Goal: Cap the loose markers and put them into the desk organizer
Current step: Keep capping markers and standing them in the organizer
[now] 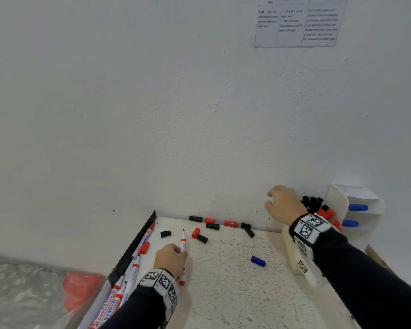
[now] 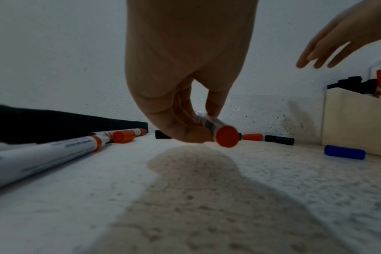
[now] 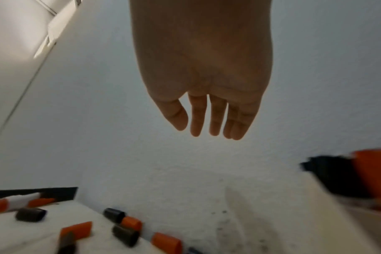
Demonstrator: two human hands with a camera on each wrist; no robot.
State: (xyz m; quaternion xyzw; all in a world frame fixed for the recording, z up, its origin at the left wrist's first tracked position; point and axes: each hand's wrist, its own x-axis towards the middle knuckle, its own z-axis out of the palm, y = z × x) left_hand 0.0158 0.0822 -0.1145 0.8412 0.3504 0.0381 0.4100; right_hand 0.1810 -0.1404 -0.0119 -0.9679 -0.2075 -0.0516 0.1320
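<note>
1. We take the desk organizer (image 1: 292,248) as our landmark: it stands at the right edge of the speckled white tabletop (image 1: 235,293), hard against the wall (image 1: 152,115).
2. Our left hand (image 1: 170,258), well left of the organizer, pinches an uncapped red marker (image 1: 183,243) between thumb and fingertips. The marker's tip points toward the wall and its red butt end points back at us.
3. Our right hand (image 1: 282,205) hovers just left of the organizer's top, fingers straight and loose, holding nothing.
4. A black rail (image 1: 138,241) bounds the table's left edge, far from the organizer. At least four more markers (image 1: 133,274) lie bunched along it.
5. Open room lies between our left hand and the organizer, broken only by one blue cap (image 1: 258,260) lying near the organizer's base.
6. Loose caps lie left of the organizer, mostly along the wall edge. We count six black caps (image 1: 212,226) and four red caps (image 1: 230,223), one of the red ones beside the rail.
7. Inside the organizer stand black-capped markers (image 1: 313,202) and red-capped markers (image 1: 326,213); we cannot count them exactly. Two blue-capped ends (image 1: 358,207) poke from its side shelves.
8. A printed sheet (image 1: 297,21) hangs on the wall high above the organizer.
</note>
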